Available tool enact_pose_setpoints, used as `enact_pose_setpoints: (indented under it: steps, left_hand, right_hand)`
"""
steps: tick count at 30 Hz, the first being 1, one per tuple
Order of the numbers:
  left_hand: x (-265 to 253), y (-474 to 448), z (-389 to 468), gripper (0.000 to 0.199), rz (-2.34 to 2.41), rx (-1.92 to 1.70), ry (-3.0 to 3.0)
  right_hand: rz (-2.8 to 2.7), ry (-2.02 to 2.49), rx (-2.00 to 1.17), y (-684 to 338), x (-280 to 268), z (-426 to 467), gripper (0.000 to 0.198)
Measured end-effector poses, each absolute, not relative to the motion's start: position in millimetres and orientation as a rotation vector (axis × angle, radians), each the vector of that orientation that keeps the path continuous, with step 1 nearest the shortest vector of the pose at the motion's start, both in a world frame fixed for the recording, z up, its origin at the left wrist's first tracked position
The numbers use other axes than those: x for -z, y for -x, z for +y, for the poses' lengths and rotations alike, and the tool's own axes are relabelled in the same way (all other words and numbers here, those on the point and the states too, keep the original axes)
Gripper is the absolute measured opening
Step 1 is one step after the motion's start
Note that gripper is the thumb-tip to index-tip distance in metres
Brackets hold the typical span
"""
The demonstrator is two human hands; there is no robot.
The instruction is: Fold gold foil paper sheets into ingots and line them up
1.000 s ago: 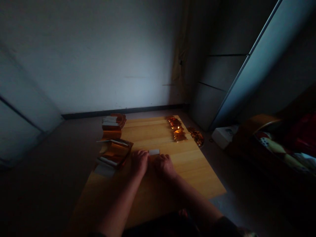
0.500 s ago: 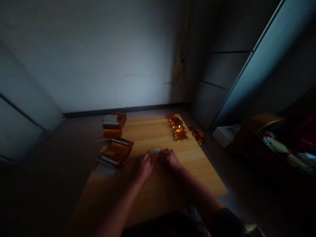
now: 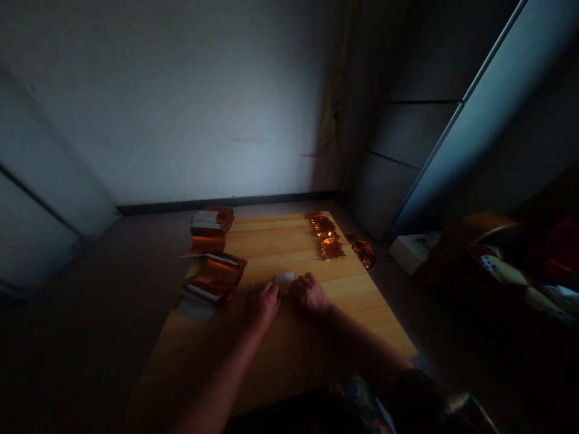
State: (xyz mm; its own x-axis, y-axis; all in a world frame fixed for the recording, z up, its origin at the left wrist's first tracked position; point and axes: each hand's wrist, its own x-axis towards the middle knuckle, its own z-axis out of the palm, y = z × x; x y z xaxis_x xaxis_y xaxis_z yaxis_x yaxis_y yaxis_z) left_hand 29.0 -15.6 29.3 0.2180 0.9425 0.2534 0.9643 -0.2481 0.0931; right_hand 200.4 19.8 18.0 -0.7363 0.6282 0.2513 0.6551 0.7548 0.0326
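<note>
Between my hands, on the wooden table, lies a small sheet of paper [image 3: 284, 278], whitish on top with an orange-brown strip at its near side. My left hand [image 3: 263, 302] grips its left edge with curled fingers. On the right edge my right hand [image 3: 311, 293] is closed too, its fingers bent and pressed down. Stacks of copper-coloured foil paper [image 3: 213, 274] with white backs lie fanned along the left side. At the far right of the table is a row of shiny folded foil pieces [image 3: 329, 236].
The wooden table [image 3: 362, 313] stands before a pale wall. More shiny foil pieces [image 3: 362, 250] lie in a heap below the table's right edge. A white box [image 3: 412, 250] is on the floor near a tall cabinet. A wooden-armed seat [image 3: 488, 229] holds cloths at right.
More of the paper's orange-brown near strip shows between my hands. My hands stay almost in place; the view has shifted slightly.
</note>
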Motion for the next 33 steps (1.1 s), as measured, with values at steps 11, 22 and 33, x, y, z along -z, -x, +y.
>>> enact_pose_setpoints:
  steps: [11, 22, 33]
  left_hand:
    - [-28, -33, -17, 0.019, -1.872, 0.420, 2.349]
    - [-23, -34, -22, 0.031, -1.823, 0.489, 2.309]
    - [-16, -24, -26, 0.029, -1.754, 0.496, 2.381]
  right_hand:
    - [-2.738, 1.033, 0.098, -199, -22, 27, 0.019]
    - [-2.608, 1.152, -0.052, -206, -22, 30, 0.022]
    - [-2.398, 1.033, -0.268, -214, -2, 48, 0.008]
